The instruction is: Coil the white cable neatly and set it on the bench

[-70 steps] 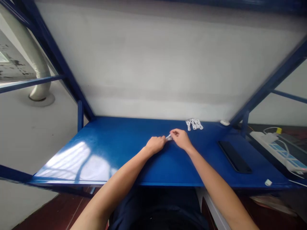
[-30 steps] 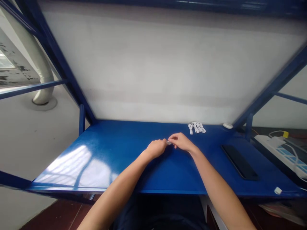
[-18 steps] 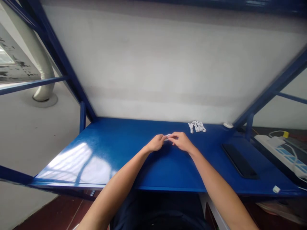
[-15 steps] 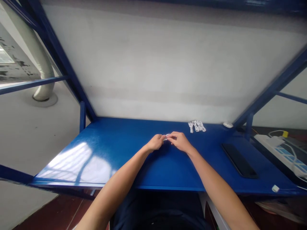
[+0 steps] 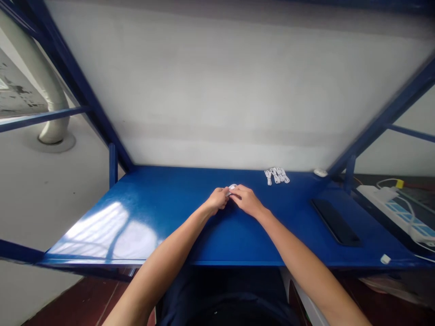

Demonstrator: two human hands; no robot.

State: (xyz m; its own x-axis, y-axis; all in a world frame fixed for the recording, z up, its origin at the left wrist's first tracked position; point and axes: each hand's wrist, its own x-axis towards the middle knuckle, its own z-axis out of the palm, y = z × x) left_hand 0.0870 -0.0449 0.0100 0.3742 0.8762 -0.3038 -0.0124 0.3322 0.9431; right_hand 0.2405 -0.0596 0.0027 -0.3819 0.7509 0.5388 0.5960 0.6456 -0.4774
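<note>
A white cable (image 5: 232,186), looped into a small bundle, is held between my two hands above the blue table (image 5: 176,194). My left hand (image 5: 218,199) is closed around its left side. From the right, my right hand (image 5: 246,199) pinches the cable with thumb and fingertips, close against the left hand. Much of the cable is hidden by my fingers. Several bundled white cables (image 5: 277,175) lie side by side at the back of the table, to the right of my hands.
A black phone-like slab (image 5: 335,222) lies on the right side. Near the front right corner sits a small white block (image 5: 385,259). A white rounded object (image 5: 320,173) rests at the back right. Beyond the table's right edge is a white power strip (image 5: 390,208) with plugged-in cords.
My hands have shifted slightly left in view and drawn closer together. A loop of the cable now shows above my fingers. The camera view has moved a little.
</note>
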